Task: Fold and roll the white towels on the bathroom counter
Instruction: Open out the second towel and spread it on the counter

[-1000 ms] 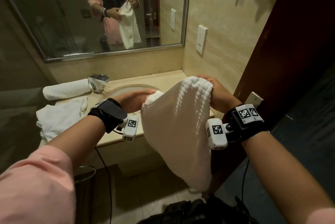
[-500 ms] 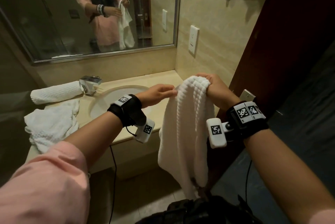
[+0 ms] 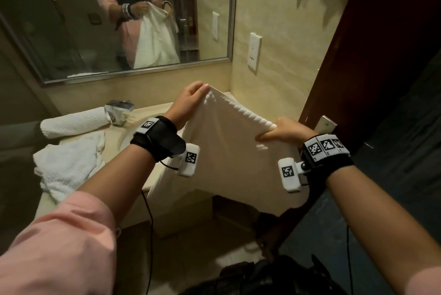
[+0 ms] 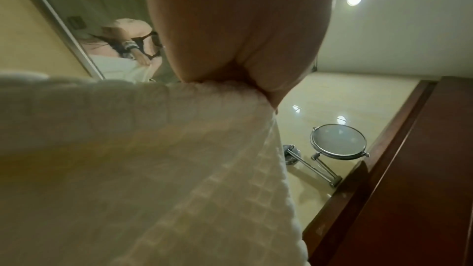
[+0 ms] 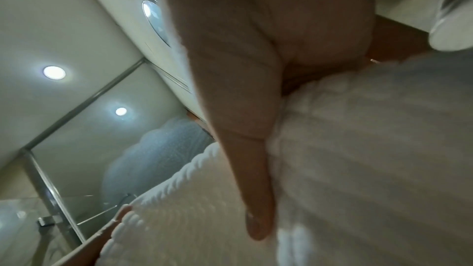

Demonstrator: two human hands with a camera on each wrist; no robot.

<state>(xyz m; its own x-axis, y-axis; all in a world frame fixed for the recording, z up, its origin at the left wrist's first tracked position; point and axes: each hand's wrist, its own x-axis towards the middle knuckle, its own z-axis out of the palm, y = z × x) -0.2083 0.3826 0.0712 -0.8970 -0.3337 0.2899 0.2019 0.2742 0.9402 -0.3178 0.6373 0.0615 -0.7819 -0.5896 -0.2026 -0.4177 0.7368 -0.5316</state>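
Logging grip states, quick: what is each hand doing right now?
Left hand: pinching one top corner of the white towel.
Right hand: gripping the towel's other top corner.

Table (image 3: 140, 113): beige stone top with inset sink basin (image 3: 126, 138). On it: chrome faucet (image 3: 119, 111); one rolled white towel (image 3: 74, 121), left of the faucet; one crumpled white towel (image 3: 69, 166), at the front-left edge.
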